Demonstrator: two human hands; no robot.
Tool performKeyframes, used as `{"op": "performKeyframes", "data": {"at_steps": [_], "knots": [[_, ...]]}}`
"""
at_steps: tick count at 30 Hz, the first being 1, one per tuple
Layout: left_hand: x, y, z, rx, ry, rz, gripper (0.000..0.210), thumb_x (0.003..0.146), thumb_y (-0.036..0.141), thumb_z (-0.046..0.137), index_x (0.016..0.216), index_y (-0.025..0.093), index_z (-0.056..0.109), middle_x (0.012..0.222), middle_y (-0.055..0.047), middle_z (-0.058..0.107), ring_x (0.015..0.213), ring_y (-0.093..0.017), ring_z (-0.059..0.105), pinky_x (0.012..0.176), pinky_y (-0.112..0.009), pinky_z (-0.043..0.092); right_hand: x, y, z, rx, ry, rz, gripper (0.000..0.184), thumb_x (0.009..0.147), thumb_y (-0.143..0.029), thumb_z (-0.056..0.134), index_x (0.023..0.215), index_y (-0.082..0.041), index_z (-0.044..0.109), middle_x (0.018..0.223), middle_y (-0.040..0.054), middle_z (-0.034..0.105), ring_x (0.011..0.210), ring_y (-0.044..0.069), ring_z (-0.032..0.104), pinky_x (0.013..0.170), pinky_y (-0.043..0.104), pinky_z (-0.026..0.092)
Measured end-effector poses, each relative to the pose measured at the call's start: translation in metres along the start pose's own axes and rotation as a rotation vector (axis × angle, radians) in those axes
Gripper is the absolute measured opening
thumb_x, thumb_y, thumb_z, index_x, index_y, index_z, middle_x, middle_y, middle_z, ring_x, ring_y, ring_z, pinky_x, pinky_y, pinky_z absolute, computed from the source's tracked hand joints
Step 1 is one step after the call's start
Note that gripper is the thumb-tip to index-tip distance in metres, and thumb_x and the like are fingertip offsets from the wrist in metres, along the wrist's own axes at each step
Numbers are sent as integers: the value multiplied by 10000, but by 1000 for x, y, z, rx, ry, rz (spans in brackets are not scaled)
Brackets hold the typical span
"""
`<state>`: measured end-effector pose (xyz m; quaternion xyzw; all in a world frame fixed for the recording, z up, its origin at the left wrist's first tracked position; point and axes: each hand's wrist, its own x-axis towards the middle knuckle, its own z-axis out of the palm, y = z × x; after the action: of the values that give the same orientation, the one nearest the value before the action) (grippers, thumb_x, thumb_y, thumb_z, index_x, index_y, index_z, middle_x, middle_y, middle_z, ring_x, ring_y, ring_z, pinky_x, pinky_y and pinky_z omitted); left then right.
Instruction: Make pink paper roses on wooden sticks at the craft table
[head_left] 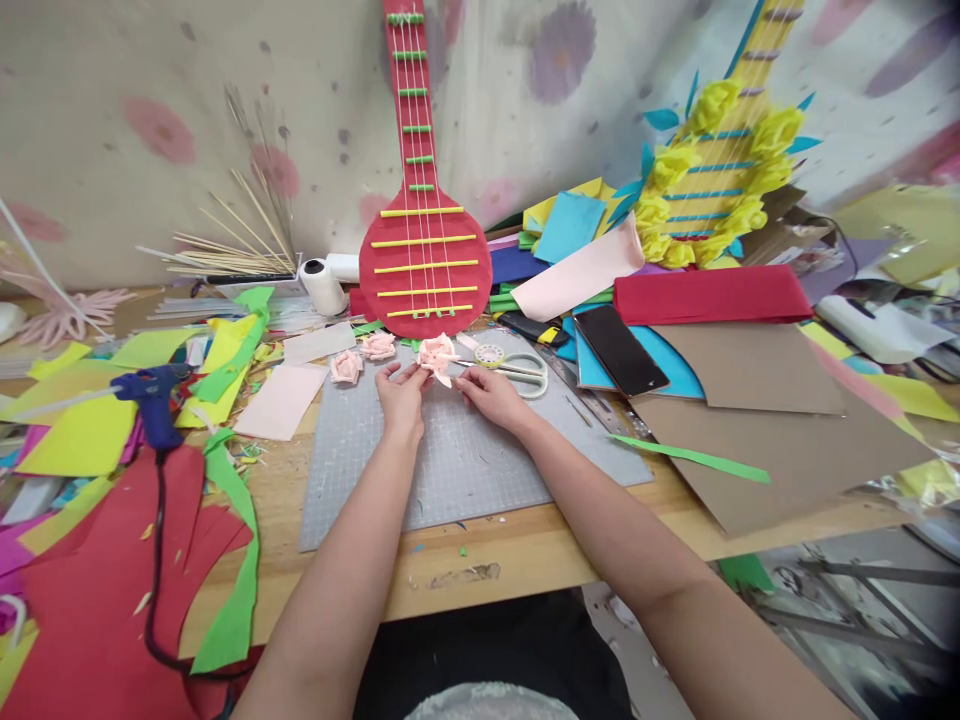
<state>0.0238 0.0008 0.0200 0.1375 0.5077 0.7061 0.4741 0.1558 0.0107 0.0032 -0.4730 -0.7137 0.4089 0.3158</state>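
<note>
A pink paper flower [436, 353] is pinched in the fingers of my left hand [403, 398], above the grey cutting mat [465, 470]. My right hand [491, 392] is closed just right of the flower, fingertips near a petal that hangs down. Whatever those fingertips hold is too small to make out. Two more pink paper flowers lie to the left, one at the mat's edge [346, 367] and one behind it [377, 346]. Scissors [534, 375] with pale handles lie behind my right hand, beside a small round yellow-rimmed disc [490, 354].
Behind the mat stands a red paper lute-like instrument [425, 265]. A blue glue gun [156, 395] with its cord rests on paper scraps at left. A black phone [621, 348] and brown cardboard [772, 450] lie at right. A yellow instrument with paper flowers [712, 190] leans behind.
</note>
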Motion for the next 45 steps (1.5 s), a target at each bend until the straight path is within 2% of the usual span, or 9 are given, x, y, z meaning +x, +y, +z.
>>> {"op": "performKeyframes", "data": {"at_steps": [5, 15, 19, 23, 28, 34, 37, 40, 45], "knots": [[0, 0, 0, -2, 26, 15, 418, 663, -31, 609, 839, 202, 310, 645, 34, 609, 566, -80, 609, 713, -267, 508, -1, -1, 1, -19, 94, -18, 172, 758, -348, 535, 727, -179, 526, 632, -18, 548, 567, 105, 468, 557, 229, 340], [-1, 4, -2, -15, -40, -79, 378, 689, 57, 643, 863, 191, 335, 678, -3, 625, 598, -114, 635, 686, -289, 532, 2, 3, -1, 33, 94, 14, 216, 757, -373, 517, 665, -179, 499, 553, -33, 477, 511, 94, 404, 504, 220, 305], [-1, 5, -3, 38, -30, 7, 388, 679, 51, 637, 871, 198, 333, 654, 18, 617, 570, -115, 630, 681, -299, 527, 2, 4, -3, 58, 67, 4, 225, 757, -382, 519, 667, -178, 497, 531, -37, 463, 490, 86, 383, 475, 210, 290], [-3, 5, -4, 54, -104, 112, 393, 663, 33, 620, 893, 206, 353, 655, 32, 618, 609, -114, 639, 717, -304, 521, 2, 4, -3, 73, 49, 4, 233, 762, -390, 508, 658, -184, 482, 532, -40, 460, 489, 87, 378, 483, 215, 291], [-3, 7, -4, 77, -141, 84, 382, 654, -5, 579, 897, 199, 366, 631, 41, 613, 592, -111, 634, 714, -306, 519, 2, 5, -5, 68, 38, 8, 237, 759, -398, 500, 662, -184, 471, 536, -48, 452, 489, 87, 372, 499, 219, 289], [3, 9, -8, 88, -175, 40, 302, 706, 65, 574, 886, 201, 373, 660, 24, 623, 601, -127, 642, 638, -287, 524, 3, 8, -4, 88, 10, 11, 247, 770, -412, 490, 677, -184, 474, 529, -51, 444, 479, 84, 364, 488, 216, 281], [7, 9, -10, 92, -207, 84, 304, 700, 81, 589, 876, 209, 376, 677, 25, 618, 589, -122, 634, 627, -276, 518, 3, 5, -2, 34, 10, 1, 230, 781, -389, 480, 676, -184, 480, 534, -44, 452, 495, 90, 375, 500, 220, 285], [8, 9, -12, 85, -186, 152, 315, 689, 64, 585, 874, 216, 380, 678, 38, 599, 558, -102, 615, 639, -262, 512, 1, -1, 1, -50, -1, -50, 222, 801, -359, 456, 676, -182, 503, 544, -37, 457, 529, 98, 392, 527, 221, 291], [9, 9, -12, 83, -113, 149, 349, 670, 46, 601, 879, 216, 379, 632, 68, 567, 508, -77, 582, 647, -247, 512, 0, -6, 4, -153, -35, -114, 229, 823, -312, 425, 668, -180, 529, 582, -25, 489, 582, 107, 426, 574, 223, 305]]}}
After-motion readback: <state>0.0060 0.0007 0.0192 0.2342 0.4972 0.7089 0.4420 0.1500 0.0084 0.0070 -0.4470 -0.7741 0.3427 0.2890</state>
